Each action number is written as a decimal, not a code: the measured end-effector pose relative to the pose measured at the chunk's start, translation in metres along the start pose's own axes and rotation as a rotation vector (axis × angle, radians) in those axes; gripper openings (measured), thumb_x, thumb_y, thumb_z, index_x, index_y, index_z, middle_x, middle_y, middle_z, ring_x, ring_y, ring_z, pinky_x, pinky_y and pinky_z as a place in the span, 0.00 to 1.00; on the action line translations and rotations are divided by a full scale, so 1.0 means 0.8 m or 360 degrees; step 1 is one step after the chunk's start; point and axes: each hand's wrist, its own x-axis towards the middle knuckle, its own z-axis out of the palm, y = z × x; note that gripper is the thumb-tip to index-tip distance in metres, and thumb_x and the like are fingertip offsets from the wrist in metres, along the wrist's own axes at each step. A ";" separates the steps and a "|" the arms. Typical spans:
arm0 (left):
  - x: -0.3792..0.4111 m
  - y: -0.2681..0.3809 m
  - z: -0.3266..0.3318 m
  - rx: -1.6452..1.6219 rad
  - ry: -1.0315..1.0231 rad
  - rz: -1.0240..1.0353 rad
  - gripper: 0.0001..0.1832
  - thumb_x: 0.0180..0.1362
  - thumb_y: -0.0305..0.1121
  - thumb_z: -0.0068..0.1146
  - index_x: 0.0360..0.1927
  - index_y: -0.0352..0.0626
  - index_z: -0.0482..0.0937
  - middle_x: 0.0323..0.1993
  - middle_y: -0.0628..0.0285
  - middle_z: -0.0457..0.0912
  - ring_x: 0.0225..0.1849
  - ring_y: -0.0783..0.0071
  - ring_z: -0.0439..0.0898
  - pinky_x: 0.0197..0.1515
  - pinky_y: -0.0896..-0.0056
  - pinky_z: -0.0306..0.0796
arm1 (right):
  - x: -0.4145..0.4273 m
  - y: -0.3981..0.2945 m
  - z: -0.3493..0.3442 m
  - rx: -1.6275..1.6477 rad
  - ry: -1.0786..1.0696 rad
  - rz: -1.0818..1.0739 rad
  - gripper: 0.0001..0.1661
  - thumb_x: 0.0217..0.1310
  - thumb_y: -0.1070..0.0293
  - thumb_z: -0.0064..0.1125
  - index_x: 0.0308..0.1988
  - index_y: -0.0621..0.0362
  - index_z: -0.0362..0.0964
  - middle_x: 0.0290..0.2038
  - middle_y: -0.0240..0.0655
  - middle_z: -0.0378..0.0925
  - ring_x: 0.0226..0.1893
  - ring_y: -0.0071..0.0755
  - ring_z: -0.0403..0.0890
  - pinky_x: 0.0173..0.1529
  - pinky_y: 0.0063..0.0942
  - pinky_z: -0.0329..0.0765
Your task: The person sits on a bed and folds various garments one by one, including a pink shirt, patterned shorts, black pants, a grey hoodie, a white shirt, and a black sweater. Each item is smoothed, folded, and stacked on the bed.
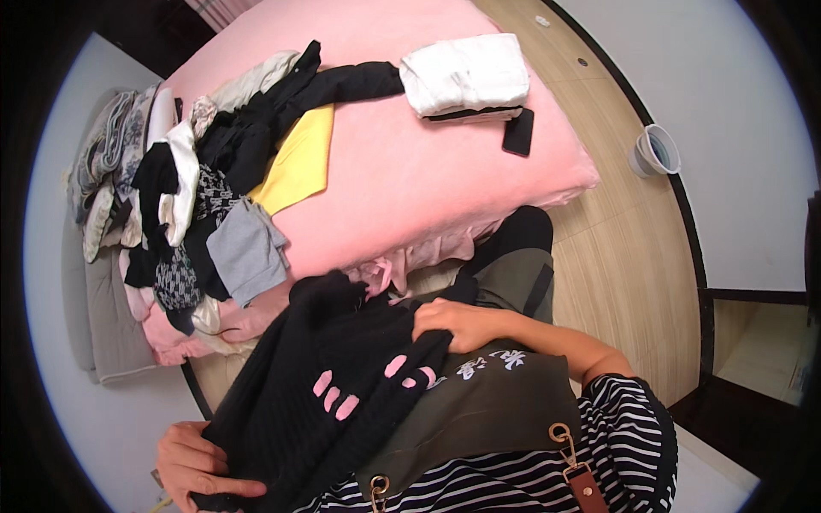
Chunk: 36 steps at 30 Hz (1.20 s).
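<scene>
A black knitted garment with pink patches (301,359) lies across my lap and hangs between my two hands. At the lower left, my left hand (199,465) grips one edge of it, thumb on top. My right hand (452,324) holds the opposite edge near my apron (487,410), its fingers curled into the knit. The garment's upper end touches the frilled side of the pink bed. Part of its far edge is bunched, so its full shape is hidden.
The pink bed (385,192) bears a heap of dark clothes (237,141), a yellow cloth (301,160), a grey folded garment (247,250), a white folded stack (468,74) and a black phone (518,133). A white bin (654,152) stands by the wall at right.
</scene>
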 end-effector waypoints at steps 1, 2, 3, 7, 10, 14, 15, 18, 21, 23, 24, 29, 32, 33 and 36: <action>-0.008 0.007 0.000 0.0067 0.0027 -0.0215 0.24 0.34 0.30 0.55 0.41 0.33 0.81 0.18 0.56 0.73 0.14 0.65 0.68 0.20 0.67 0.65 | -0.007 0.005 0.000 -0.0033 0.0209 -0.0015 0.23 0.43 0.76 0.56 0.45 0.59 0.71 0.44 0.40 0.74 0.48 0.44 0.73 0.51 0.39 0.68; -0.016 0.003 -0.002 0.0096 0.0025 -0.0193 0.23 0.41 0.32 0.56 0.45 0.36 0.80 0.20 0.55 0.75 0.15 0.66 0.69 0.23 0.65 0.67 | -0.013 0.011 -0.001 -0.0005 0.0293 -0.0013 0.23 0.42 0.77 0.55 0.44 0.59 0.72 0.42 0.40 0.74 0.46 0.45 0.74 0.50 0.38 0.69; -0.035 0.002 -0.009 0.0025 0.0061 -0.0341 0.21 0.43 0.32 0.55 0.44 0.37 0.80 0.20 0.56 0.75 0.15 0.67 0.69 0.23 0.65 0.67 | -0.017 0.007 -0.012 0.0012 0.0383 -0.0009 0.22 0.41 0.79 0.54 0.43 0.59 0.72 0.41 0.41 0.74 0.45 0.46 0.75 0.50 0.37 0.70; -0.088 -0.058 -0.014 0.0537 0.1079 -0.0360 0.11 0.50 0.31 0.56 0.37 0.38 0.79 0.25 0.59 0.78 0.22 0.67 0.73 0.26 0.71 0.69 | -0.018 -0.040 -0.114 -0.0132 0.1200 0.0353 0.16 0.46 0.79 0.58 0.40 0.59 0.75 0.33 0.36 0.80 0.36 0.29 0.80 0.42 0.26 0.75; -0.092 -0.107 -0.037 0.1087 0.1974 -0.0313 0.07 0.52 0.23 0.59 0.34 0.32 0.76 0.35 0.55 0.81 0.36 0.65 0.79 0.41 0.76 0.74 | 0.014 -0.086 -0.200 -0.0533 0.1138 0.0359 0.14 0.47 0.76 0.63 0.39 0.65 0.73 0.35 0.41 0.79 0.38 0.30 0.79 0.46 0.24 0.73; -0.055 -0.123 -0.051 0.1845 0.1989 -0.0691 0.21 0.46 0.19 0.62 0.47 0.29 0.76 0.46 0.51 0.79 0.45 0.62 0.79 0.50 0.70 0.74 | 0.040 -0.171 -0.299 -0.0806 0.1319 -0.0303 0.10 0.54 0.76 0.62 0.39 0.61 0.74 0.27 0.29 0.75 0.31 0.17 0.74 0.39 0.18 0.73; -0.046 -0.127 -0.049 0.1401 0.2178 -0.0464 0.21 0.46 0.18 0.61 0.47 0.29 0.76 0.46 0.51 0.79 0.45 0.61 0.79 0.51 0.69 0.74 | 0.043 -0.194 -0.314 -0.0861 0.1312 -0.0422 0.08 0.56 0.74 0.62 0.39 0.60 0.74 0.27 0.29 0.75 0.30 0.17 0.73 0.37 0.19 0.72; -0.039 -0.154 -0.049 0.0127 0.2445 0.0096 0.23 0.46 0.15 0.59 0.49 0.29 0.74 0.47 0.54 0.78 0.47 0.61 0.77 0.52 0.66 0.74 | 0.046 -0.237 -0.343 -0.1227 0.1009 -0.0133 0.09 0.56 0.80 0.59 0.40 0.65 0.72 0.29 0.27 0.75 0.32 0.19 0.71 0.40 0.18 0.70; -0.060 -0.183 -0.058 0.0078 0.2356 -0.0070 0.23 0.48 0.16 0.57 0.50 0.31 0.72 0.49 0.55 0.76 0.49 0.61 0.76 0.54 0.65 0.71 | 0.032 -0.258 -0.376 -0.1223 0.0807 -0.0034 0.10 0.53 0.75 0.62 0.37 0.65 0.72 0.27 0.33 0.72 0.30 0.26 0.72 0.39 0.22 0.71; -0.079 -0.193 -0.046 0.1008 0.2120 -0.0300 0.16 0.53 0.20 0.52 0.46 0.32 0.71 0.47 0.56 0.75 0.49 0.62 0.74 0.57 0.64 0.68 | 0.015 -0.289 -0.371 -0.1355 0.0549 0.0066 0.12 0.53 0.71 0.64 0.36 0.64 0.72 0.27 0.35 0.73 0.30 0.30 0.74 0.38 0.24 0.72; -0.089 -0.190 -0.038 0.1054 0.2080 -0.0206 0.14 0.53 0.22 0.51 0.44 0.32 0.71 0.46 0.56 0.75 0.48 0.63 0.74 0.55 0.64 0.69 | 0.002 -0.291 -0.366 -0.1295 0.0359 0.0020 0.13 0.54 0.67 0.64 0.37 0.64 0.73 0.28 0.37 0.74 0.30 0.33 0.75 0.36 0.27 0.73; -0.076 -0.157 -0.005 -0.0002 0.0697 -0.0168 0.06 0.52 0.25 0.56 0.33 0.34 0.76 0.32 0.49 0.82 0.27 0.64 0.79 0.31 0.77 0.74 | -0.060 -0.235 -0.285 -0.0472 -0.0476 0.0085 0.17 0.59 0.62 0.62 0.43 0.63 0.75 0.32 0.41 0.78 0.31 0.46 0.79 0.35 0.35 0.75; -0.070 -0.145 0.053 -0.0139 0.0295 0.0660 0.04 0.55 0.19 0.52 0.34 0.36 0.73 0.32 0.33 0.81 0.24 0.63 0.78 0.21 0.75 0.73 | -0.052 -0.176 -0.254 -0.0193 -0.0644 0.0420 0.21 0.54 0.66 0.65 0.46 0.66 0.73 0.39 0.47 0.79 0.39 0.51 0.79 0.42 0.36 0.76; -0.070 -0.148 0.072 -0.0200 0.0365 0.0631 0.05 0.54 0.19 0.53 0.34 0.38 0.74 0.32 0.36 0.82 0.23 0.66 0.77 0.20 0.79 0.72 | -0.048 -0.153 -0.245 -0.0156 -0.0637 0.0313 0.24 0.54 0.63 0.67 0.47 0.66 0.72 0.40 0.47 0.79 0.39 0.50 0.80 0.43 0.34 0.76; -0.077 -0.126 0.106 -0.0258 0.0437 0.0377 0.07 0.51 0.17 0.56 0.33 0.40 0.76 0.33 0.42 0.84 0.23 0.69 0.77 0.19 0.82 0.70 | -0.013 -0.055 -0.223 0.0339 -0.0835 0.0203 0.29 0.58 0.52 0.63 0.48 0.67 0.73 0.40 0.44 0.80 0.41 0.43 0.80 0.44 0.33 0.75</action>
